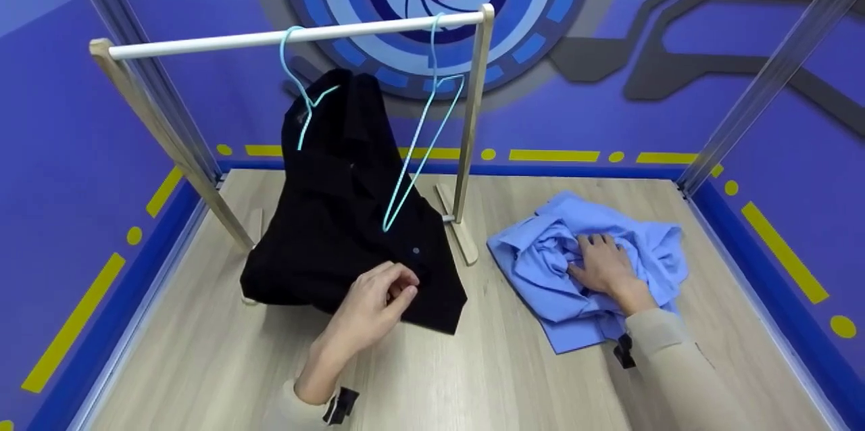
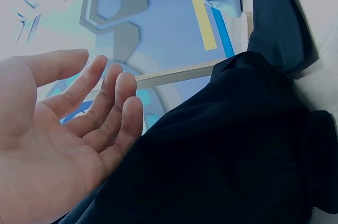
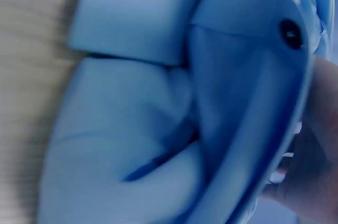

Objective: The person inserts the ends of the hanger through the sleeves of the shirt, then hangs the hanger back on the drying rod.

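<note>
A black shirt hangs from a light-blue hanger on the rack, its lower part draped onto the tabletop. In front of it my left hand hovers with fingers loosely bent and nothing held; in the left wrist view the palm faces the camera beside the black cloth. On the right lies a crumpled blue shirt. My right hand rests on its middle, fingers spread over the folds. In the right wrist view, blue cloth with a dark button partly hides that hand.
The rack has a white rod on wooden legs. A second light-blue hanger hangs bare near its right end. Blue patterned walls enclose the wooden tabletop at the back and sides.
</note>
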`<move>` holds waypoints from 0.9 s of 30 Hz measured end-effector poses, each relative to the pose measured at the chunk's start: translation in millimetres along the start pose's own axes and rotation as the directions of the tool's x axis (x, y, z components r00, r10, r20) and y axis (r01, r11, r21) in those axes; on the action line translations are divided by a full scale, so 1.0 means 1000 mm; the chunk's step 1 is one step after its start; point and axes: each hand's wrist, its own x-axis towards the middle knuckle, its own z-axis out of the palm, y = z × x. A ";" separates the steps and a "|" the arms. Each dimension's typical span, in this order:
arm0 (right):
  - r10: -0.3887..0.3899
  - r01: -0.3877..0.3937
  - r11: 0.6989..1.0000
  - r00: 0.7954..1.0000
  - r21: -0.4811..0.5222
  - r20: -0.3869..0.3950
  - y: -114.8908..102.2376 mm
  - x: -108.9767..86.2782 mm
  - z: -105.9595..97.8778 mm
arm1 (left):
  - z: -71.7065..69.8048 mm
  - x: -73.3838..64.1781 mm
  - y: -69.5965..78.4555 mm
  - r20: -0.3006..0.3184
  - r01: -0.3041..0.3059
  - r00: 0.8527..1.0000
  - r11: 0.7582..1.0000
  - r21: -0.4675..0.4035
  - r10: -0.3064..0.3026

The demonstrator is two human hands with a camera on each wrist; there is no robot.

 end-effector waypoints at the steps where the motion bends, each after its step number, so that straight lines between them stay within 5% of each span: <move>1: -0.006 0.005 1.000 1.000 0.015 0.008 0.001 0.000 0.001 | 0.000 0.000 0.000 0.004 0.000 1.000 1.000 -0.001 0.000; 14: -0.086 0.087 0.996 0.995 -0.033 0.042 -0.015 -0.003 -0.004 | 0.016 0.000 0.003 0.051 0.045 0.998 0.999 0.025 -0.046; 27: -0.180 0.180 0.983 0.984 -0.044 0.019 -0.021 -0.006 -0.003 | 0.039 0.002 0.006 0.123 0.005 0.992 0.997 0.082 -0.015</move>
